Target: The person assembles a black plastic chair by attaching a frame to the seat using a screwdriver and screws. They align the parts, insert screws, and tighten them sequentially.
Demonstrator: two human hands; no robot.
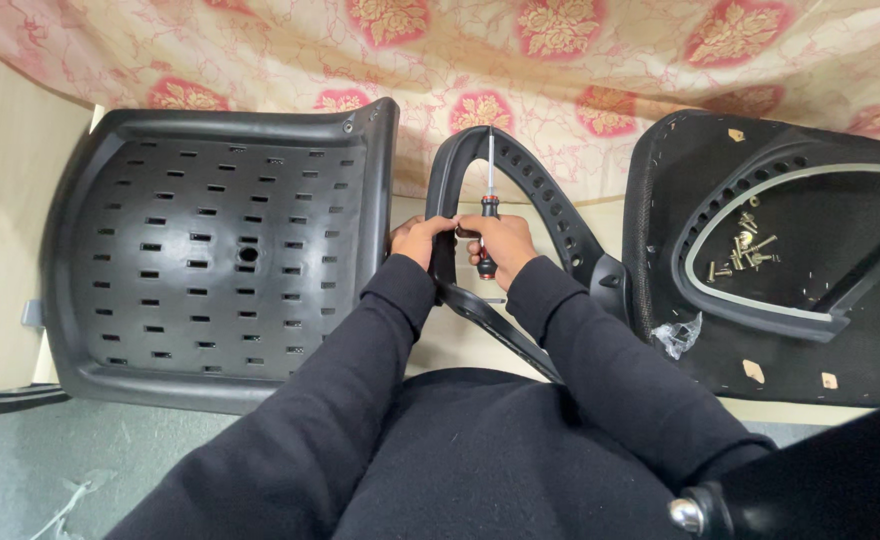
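So, early stage: left hand [422, 240] grips the black perforated plastic armrest loop [550, 215] at mid-floor, right hand [500, 245] closed round red-black screwdriver [488, 215], tip up. Brass screws [745, 250] unused in mesh seat [760, 330]; slotted backrest shell [210, 260] separate.

Even, soft daylight, moderately bright. Faint glare along rim of the perforated seat shell [210, 260]. Black sleeves below it swallow detail. Wide-angle bending right of it, at frame edges. Focus sharp, near bottom corner slightly soft.
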